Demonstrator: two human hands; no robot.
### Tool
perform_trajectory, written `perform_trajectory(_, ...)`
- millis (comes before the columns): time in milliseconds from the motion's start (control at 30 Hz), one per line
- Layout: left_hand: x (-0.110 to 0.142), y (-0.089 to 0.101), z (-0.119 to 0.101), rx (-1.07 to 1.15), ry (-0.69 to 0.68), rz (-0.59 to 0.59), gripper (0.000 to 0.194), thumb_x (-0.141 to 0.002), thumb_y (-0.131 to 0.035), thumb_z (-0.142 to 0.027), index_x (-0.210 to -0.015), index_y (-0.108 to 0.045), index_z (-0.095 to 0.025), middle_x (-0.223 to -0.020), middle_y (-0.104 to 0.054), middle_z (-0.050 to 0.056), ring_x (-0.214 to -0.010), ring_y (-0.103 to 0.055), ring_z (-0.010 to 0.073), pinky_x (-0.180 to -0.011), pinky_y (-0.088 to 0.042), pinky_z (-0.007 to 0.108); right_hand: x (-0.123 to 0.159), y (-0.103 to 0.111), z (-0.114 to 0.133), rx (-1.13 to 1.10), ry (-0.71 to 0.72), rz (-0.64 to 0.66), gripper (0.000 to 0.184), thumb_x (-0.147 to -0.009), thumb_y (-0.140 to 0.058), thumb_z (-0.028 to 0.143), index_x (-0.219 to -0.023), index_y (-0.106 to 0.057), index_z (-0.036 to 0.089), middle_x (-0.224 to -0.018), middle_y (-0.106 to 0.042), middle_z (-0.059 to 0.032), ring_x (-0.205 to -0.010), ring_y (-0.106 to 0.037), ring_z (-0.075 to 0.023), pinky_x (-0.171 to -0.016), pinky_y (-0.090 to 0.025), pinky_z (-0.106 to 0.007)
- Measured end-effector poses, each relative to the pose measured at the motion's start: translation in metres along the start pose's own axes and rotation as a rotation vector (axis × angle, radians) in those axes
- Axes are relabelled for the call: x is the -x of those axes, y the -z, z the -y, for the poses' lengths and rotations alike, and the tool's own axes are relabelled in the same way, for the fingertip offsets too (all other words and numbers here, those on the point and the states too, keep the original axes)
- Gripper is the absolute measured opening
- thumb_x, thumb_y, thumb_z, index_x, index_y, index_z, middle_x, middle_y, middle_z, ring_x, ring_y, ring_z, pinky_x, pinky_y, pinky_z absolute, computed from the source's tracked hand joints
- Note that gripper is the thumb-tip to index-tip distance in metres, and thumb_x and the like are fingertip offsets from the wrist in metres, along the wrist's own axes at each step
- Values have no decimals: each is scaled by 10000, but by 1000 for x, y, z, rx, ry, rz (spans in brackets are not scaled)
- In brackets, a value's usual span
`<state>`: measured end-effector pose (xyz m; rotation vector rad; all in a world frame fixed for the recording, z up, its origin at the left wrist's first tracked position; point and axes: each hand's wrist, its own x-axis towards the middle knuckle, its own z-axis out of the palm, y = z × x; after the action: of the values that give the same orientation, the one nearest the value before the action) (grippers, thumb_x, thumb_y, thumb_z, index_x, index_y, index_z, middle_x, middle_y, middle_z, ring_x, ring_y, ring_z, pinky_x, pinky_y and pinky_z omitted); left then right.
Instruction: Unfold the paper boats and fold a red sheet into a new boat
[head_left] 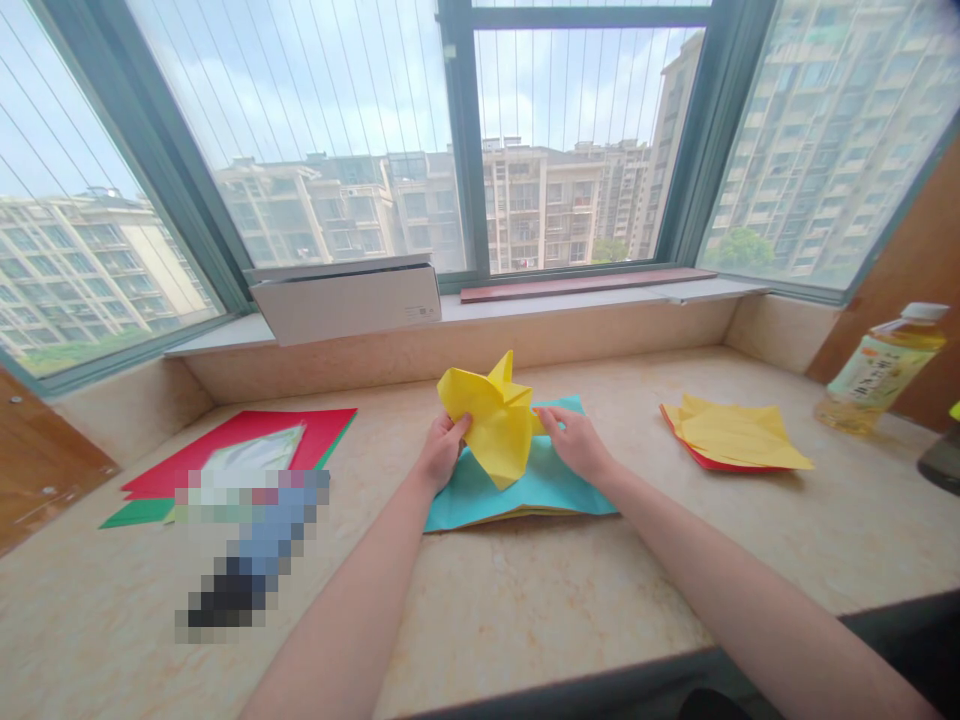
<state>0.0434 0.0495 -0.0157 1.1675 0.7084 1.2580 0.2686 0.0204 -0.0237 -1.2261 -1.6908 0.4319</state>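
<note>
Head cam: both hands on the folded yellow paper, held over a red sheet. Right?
No, the sheet's colour is wrong. The head view shows the folded yellow paper held over a teal sheet, not a red one. The rest stands: the left hand and right hand are both on it.

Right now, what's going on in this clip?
A person's left hand grips a folded, crumpled-looking sheet of yellow paper, while the right hand has its fingers at the paper's edge. Both hands are over a stack of teal paper. To the right, loose yellow sheets lie on a red sheet. To the left is a pile of red and green paper, and a plastic bottle of tea stands at the far right.
</note>
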Motion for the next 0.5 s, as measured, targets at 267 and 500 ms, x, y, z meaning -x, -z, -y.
perform_trajectory(267,-2,2,-2,146,-26,-74,399,-705,-769,-308,-1042,-600,-178,-1004,-743,82,-999,-692,265,-864,-537,369,0,9,5,-232,-62,253,370,-820,-618,253,-1182,-693,225,-1219,-693,-82,-1068,-665,-242,-890,-548,-388)
perform_trajectory(500,-2,6,-3,198,32,-55,380,-727,-773,-288,-1049,-599,-185,-968,-750,67,-925,-713,254,-839,-551,373,7,2,3,55,86,200,347,-847,-582,240,-1174,-699,232,-1128,-726,-76,-971,-686,-248,-819,-548,-376)
